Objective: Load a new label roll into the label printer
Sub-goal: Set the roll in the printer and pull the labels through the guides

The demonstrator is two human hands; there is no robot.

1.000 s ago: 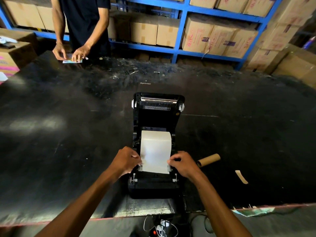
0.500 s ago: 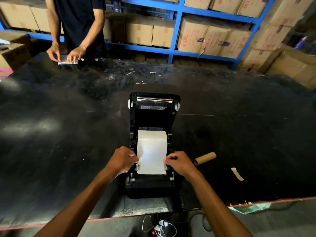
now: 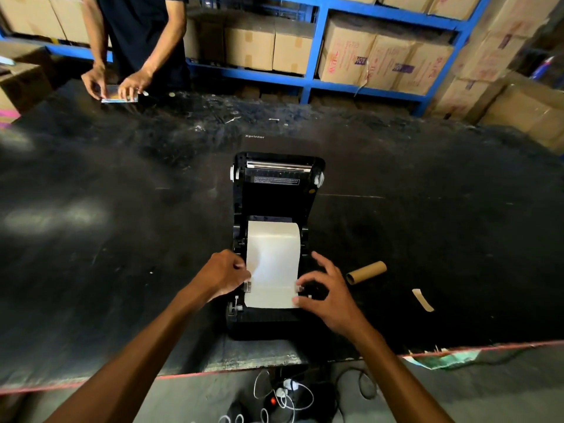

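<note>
A black label printer (image 3: 268, 323) stands near the table's front edge with its lid (image 3: 276, 190) swung up and back. A white label roll (image 3: 272, 257) lies in its bay, and its loose end is drawn forward over the front guides. My left hand (image 3: 221, 276) has curled fingers pinching the paper's left edge by the left guide. My right hand (image 3: 328, 290) is at the right guide with fingers spread. Its thumb and forefinger tips touch the paper's right edge.
An empty cardboard core (image 3: 366, 272) and a tan paper scrap (image 3: 423, 300) lie right of the printer. Across the black table (image 3: 122, 227) another person's hands (image 3: 122, 83) hold a small packet. Boxes fill blue shelves (image 3: 314, 47) behind. Cables and a power strip (image 3: 283, 395) lie on the floor.
My right hand has opened its fingers and shifted slightly outward from the paper's right edge. The left hand keeps its hold. The label end lies a little further forward.
</note>
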